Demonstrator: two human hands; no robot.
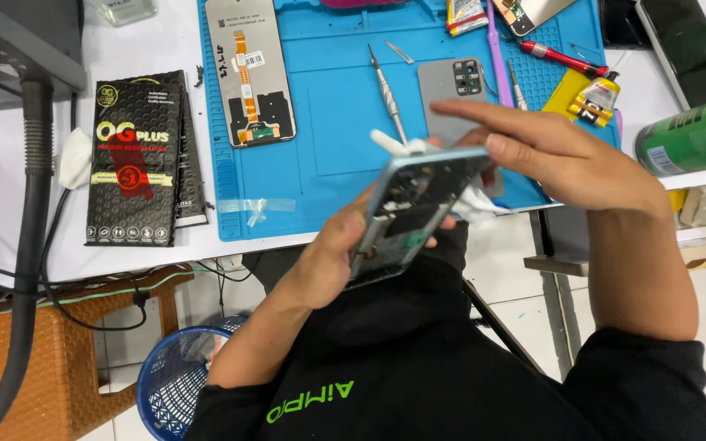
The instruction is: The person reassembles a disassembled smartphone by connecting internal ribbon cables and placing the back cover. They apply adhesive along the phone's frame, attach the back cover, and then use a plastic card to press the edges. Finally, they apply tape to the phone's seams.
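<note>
My left hand [332,253] grips an opened phone frame [414,208] from below, tilted, with its bare inner side and light blue rim facing up over my lap. My right hand [549,151] reaches across its top end, index finger stretched out to the left, and holds a white cloth or wipe [398,145] against the frame's upper edge. More white tissue [475,204] shows under that hand. A grey phone back cover [451,94] with camera holes lies on the blue work mat [328,122] just behind my fingers.
On the mat lie a replacement screen [251,73] with an orange flex cable, a metal screwdriver [387,90], tweezers [399,53] and a red-handled tool [561,57]. A yellow glue tube [590,98] and green can [692,135] sit right. Black packages [136,159] lie left; a blue basket [173,380] stands below.
</note>
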